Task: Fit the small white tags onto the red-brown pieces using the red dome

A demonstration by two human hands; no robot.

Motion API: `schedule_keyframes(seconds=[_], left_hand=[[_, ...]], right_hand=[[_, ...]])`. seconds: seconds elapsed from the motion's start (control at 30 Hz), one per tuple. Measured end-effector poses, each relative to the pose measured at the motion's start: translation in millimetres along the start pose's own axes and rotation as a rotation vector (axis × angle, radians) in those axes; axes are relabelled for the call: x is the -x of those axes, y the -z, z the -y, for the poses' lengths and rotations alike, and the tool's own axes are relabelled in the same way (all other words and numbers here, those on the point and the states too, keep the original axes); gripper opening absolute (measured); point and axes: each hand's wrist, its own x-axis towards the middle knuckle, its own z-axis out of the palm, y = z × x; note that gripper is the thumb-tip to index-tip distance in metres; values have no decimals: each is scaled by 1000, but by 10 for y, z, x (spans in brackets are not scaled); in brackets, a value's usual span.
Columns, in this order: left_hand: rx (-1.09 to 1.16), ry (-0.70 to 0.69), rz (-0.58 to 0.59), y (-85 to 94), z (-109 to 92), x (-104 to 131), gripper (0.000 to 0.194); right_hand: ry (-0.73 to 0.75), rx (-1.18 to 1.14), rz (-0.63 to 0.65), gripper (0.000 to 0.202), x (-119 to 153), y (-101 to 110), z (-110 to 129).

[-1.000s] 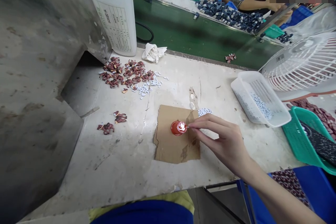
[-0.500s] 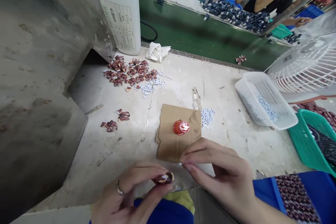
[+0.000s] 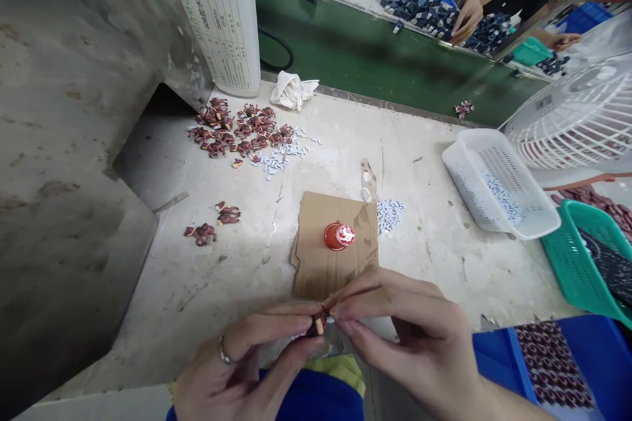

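Bottle (image 3: 220,23), 11 o'clock, is showing smooth translucent plastic. Housing (image 3: 64,145), 9 o'clock, is looking like dull, stained metal. Cardboard (image 3: 316,270), centre, is reading matt, rough-torn at its edge. Red pot (image 3: 338,237) is shining glossy. White basket (image 3: 463,177), 3 o'clock: showing smooth plastic. Surface (image 3: 247,270) is looking scuffed, blotchy.

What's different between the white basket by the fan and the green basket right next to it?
The white basket holds small pale pieces, while the green basket holds something dark with white specks. The white basket shows whole; the green basket is cut off by the picture's right edge. Both are open-topped, with rows of small holes in their sides.
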Motion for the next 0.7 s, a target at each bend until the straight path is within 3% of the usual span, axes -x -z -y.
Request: schedule_keyframes(seconds=[0.3,0.43,0.53,0.6,0.7], left_hand=[[-17,-30,53,17,19,-26,30],[-97,-60,42,29,17,-63,25],[-109,-86,54,32,11,-103,22],[-100,-66,67,22,7,-117,21],[-90,26,76,-27,-15,-113,23]], right_hand=[[51,72,93,19,-2,46,-11],[176,309,236,24,54,154,22],[273,478,272,26,88,211,43],[265,457,276,26,87,232,39],[124,293,260,29,58,257,5]])
